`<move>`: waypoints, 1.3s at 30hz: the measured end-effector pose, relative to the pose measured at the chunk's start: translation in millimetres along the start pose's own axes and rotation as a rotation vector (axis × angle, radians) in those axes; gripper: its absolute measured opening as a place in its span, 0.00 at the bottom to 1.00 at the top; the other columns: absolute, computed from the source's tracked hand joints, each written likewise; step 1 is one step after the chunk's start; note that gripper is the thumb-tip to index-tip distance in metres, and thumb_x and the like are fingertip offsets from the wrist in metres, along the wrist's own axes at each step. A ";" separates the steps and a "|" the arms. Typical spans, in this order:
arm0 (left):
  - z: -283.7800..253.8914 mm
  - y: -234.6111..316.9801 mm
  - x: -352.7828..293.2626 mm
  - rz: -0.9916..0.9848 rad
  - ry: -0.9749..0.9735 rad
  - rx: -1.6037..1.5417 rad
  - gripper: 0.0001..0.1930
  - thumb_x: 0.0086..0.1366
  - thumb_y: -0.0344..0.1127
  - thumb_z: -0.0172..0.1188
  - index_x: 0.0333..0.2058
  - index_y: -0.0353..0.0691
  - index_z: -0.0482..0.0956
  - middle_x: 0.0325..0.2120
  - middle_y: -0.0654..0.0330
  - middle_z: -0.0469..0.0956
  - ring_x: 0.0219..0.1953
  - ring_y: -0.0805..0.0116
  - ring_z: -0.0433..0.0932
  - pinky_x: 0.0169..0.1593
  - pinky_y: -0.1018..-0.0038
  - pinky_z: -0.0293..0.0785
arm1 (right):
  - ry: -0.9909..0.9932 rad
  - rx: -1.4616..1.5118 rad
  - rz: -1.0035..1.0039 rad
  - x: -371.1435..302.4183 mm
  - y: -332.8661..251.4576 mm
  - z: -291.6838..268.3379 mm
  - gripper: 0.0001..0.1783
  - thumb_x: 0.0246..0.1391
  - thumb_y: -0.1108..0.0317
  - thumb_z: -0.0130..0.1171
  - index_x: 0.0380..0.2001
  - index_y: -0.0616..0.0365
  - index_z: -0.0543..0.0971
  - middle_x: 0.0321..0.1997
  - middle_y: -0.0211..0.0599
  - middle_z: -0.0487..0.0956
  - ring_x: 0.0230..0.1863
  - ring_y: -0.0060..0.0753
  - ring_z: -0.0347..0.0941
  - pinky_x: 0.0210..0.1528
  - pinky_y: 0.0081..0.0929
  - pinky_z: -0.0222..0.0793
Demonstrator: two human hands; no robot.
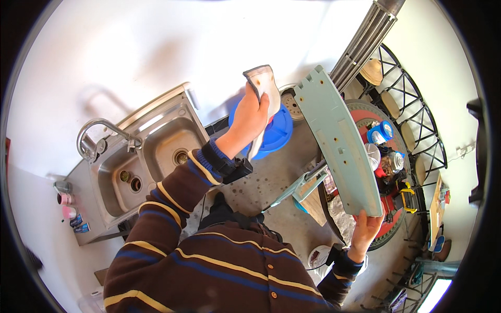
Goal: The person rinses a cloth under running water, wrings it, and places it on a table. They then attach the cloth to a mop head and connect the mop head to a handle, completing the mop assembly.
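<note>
My left hand is raised in front of me, its fingers closed round a folded whitish cloth with a dark edge and brownish spots. Part of the cloth hangs down below the hand. At the right, my right hand grips the near end of a long, pale green board with a notched far end and small rusty-looking spots. The board is tilted up, and a pale green leg-like frame shows beside it; whether the two are joined I cannot tell. The cloth and the board are apart.
A double steel sink with a curved tap stands at the left. Beyond my left hand is a blue lidded bin. A round red table holding jars and containers is at the right, near black metal-framed chairs. A white bucket stands on the floor.
</note>
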State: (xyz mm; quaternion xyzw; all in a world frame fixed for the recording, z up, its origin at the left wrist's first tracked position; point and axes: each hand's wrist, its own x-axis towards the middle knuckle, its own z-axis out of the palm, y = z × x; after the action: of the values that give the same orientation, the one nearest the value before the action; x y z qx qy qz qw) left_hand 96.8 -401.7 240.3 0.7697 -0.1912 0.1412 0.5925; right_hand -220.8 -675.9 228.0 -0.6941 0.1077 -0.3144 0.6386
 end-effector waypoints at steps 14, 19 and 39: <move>7.1 50.5 6.5 0.119 -0.109 -0.079 0.19 0.67 0.30 0.48 0.56 0.30 0.65 0.41 0.39 0.76 0.40 0.40 0.76 0.43 0.56 0.72 | -0.122 -0.191 0.321 -0.2 -4.4 12.3 0.37 0.50 0.83 0.62 0.64 0.66 0.62 0.55 0.38 0.74 0.56 0.28 0.71 0.58 0.27 0.68; -8.5 66.6 3.9 0.134 -0.133 -0.009 0.18 0.67 0.30 0.47 0.55 0.31 0.65 0.39 0.40 0.76 0.38 0.40 0.76 0.42 0.54 0.71 | -0.157 -0.336 0.328 -7.4 -5.7 18.9 0.31 0.53 0.79 0.62 0.61 0.66 0.66 0.48 0.34 0.77 0.47 0.23 0.72 0.50 0.21 0.69; 5.9 65.2 32.4 -0.112 -0.504 0.039 0.19 0.67 0.35 0.49 0.51 0.28 0.70 0.37 0.48 0.78 0.41 0.61 0.76 0.48 0.67 0.70 | -0.101 -0.325 0.190 -55.8 -5.2 35.2 0.29 0.55 0.81 0.59 0.61 0.69 0.67 0.53 0.42 0.77 0.54 0.29 0.72 0.56 0.25 0.67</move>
State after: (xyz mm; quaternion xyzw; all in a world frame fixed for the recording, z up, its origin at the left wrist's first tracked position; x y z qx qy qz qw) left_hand 95.4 -426.1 309.2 0.8013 -0.2871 -0.0843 0.5180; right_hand -245.4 -615.5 216.7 -0.7898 0.1897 -0.1959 0.5494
